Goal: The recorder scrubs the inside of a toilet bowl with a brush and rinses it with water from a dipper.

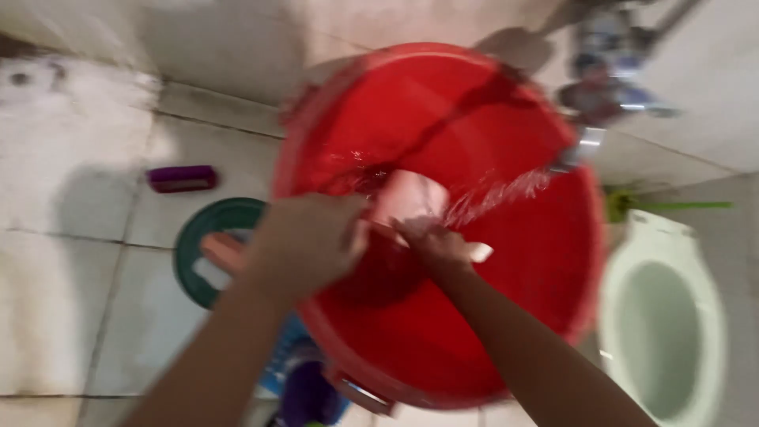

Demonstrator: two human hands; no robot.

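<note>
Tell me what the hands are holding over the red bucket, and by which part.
Both the left hand and right hand grip a pale pink item from below under running water; blur hides what it is.

The left grip and right grip met over the tub, both closed on a pale cloth between them. A tap stood beyond and right of the right grip, its water falling toward the cloth. A round lid lay left of the left grip, a small brush beyond it. The toilet sat well right of the right grip.
</note>
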